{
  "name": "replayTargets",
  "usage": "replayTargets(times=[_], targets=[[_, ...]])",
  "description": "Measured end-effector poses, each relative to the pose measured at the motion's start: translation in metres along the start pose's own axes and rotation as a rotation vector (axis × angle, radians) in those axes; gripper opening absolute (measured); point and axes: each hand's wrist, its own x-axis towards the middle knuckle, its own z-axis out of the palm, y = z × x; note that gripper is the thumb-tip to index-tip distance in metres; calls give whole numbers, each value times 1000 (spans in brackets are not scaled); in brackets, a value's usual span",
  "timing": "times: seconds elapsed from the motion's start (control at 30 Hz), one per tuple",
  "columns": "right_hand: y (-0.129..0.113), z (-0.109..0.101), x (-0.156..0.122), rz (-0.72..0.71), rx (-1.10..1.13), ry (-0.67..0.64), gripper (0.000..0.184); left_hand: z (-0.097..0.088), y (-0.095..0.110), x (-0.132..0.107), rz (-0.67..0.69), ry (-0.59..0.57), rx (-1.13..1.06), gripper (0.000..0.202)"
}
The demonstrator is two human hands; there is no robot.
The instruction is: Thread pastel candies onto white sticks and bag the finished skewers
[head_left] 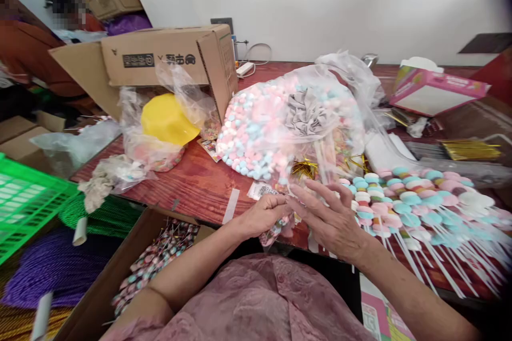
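Observation:
My left hand (264,217) is closed in a pinch at the table's front edge. Under its fingers shows a small printed plastic wrapper (270,235) with pink in it; the fingers hide most of it. Close by on the right, my right hand (334,222) has its fingers stretched out and apart, slightly blurred, with the fingertips near the left hand's pinch. Candy skewers (412,202) in pink, blue and white on white sticks lie piled to the right. Beyond my hands rests a big clear bag of pastel marshmallows (256,128), with gold twist ties (304,169) beside it.
An open cardboard box (160,56) and a yellow bowl-shaped piece (166,117) in plastic stand at the back left. Below left are a box of wrapped skewers (160,256), a green basket (28,202) and purple bundles (60,266). A pink carton (436,88) stands back right. People sit far left.

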Motion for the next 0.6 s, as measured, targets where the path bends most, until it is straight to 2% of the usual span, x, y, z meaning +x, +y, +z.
replayTargets(times=[0.07,0.13,0.23,0.3,0.4,0.47,0.5,0.53,0.6], targets=[[2,-6,-1,-101,6,-51,30,-4,8,-3,-94,-174,59,46],[-2,-6,-4,-118,23,-104,25,-8,12,-4,-152,-291,109,43],[-12,1,-10,20,35,-246,21,-12,10,-5,-142,-371,259,37],[-18,9,-12,183,97,-368,18,-12,6,-7,-24,-341,499,32],[-23,17,-9,367,194,-504,21,-9,1,-10,202,-156,991,22],[-26,17,-3,395,129,-447,21,-11,0,-10,251,-44,1130,23],[-28,16,0,378,71,-371,19,-13,1,-9,245,-18,1087,24],[-30,14,3,342,17,-284,18,-16,2,-8,216,-18,978,27],[-33,9,6,244,-21,-144,25,-24,2,-6,84,-93,662,32]])
